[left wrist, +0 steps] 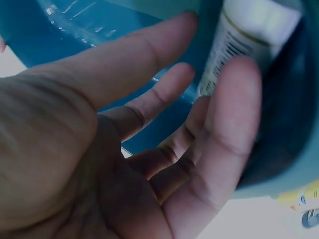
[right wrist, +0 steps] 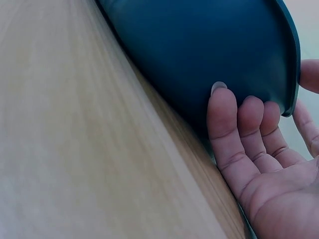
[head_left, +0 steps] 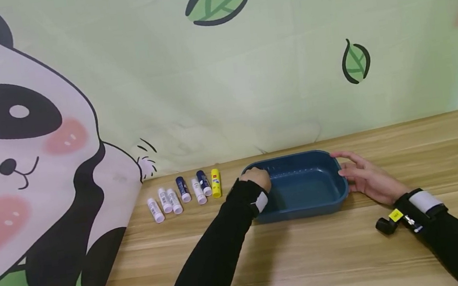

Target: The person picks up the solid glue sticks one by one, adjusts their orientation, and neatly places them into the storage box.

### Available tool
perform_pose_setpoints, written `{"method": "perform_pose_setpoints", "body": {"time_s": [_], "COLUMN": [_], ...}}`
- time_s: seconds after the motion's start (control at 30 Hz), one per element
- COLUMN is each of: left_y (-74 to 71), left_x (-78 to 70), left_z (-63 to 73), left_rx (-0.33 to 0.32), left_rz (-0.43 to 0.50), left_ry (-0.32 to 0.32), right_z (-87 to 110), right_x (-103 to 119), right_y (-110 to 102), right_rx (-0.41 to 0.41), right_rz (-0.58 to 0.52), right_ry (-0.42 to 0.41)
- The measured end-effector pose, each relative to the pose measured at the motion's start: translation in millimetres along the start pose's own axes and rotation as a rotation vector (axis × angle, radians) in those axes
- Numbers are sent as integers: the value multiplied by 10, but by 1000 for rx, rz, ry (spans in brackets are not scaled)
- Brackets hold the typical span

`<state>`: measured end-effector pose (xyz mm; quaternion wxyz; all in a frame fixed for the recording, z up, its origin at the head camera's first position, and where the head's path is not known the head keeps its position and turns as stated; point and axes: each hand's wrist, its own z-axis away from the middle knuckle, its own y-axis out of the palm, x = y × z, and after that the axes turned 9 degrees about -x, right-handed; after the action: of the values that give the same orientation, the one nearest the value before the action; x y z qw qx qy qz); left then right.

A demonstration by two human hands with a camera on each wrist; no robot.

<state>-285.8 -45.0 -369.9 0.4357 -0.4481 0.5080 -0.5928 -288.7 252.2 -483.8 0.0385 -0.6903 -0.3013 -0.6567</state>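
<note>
A dark blue rectangular plastic basin sits on the table. My left hand reaches into its left end. In the left wrist view, a white glue stick leans by the basin's wall, with a left fingertip against it. The thumb stands apart from the stick and the fingers are loosely bent. That stick is hidden in the head view. At the basin's right end is my right hand, its fingertips resting against the outer wall. One of its fingers touches the rim.
Left of the basin stand or lie several tubes: white glue sticks, two with dark blue upper parts, and a yellow one. They are on a wood-grain table. A green printed backdrop rises behind.
</note>
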Motion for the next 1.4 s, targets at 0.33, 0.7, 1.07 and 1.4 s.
{"method": "perform_pose_setpoints", "body": {"time_s": [0.33,0.7,1.07,1.4], "left_y": [-66,-157,-232,-187], "left_x": [27,452,1104,1680], "left_z": [-47,-212,-74,91], "left_rx": [38,4,-186,-266], "left_rz": [79,548,783,747], "left_ry": [6,32,-56,-176], "right_z": [19,24,32,2], "right_x": [35,42,31,-39], "right_y": [-19,-15,-12,20], "right_rx": [9,-3,0,-5], "right_rz": [11,-2,3,-8], "right_ry": [-3,9,8,1]}}
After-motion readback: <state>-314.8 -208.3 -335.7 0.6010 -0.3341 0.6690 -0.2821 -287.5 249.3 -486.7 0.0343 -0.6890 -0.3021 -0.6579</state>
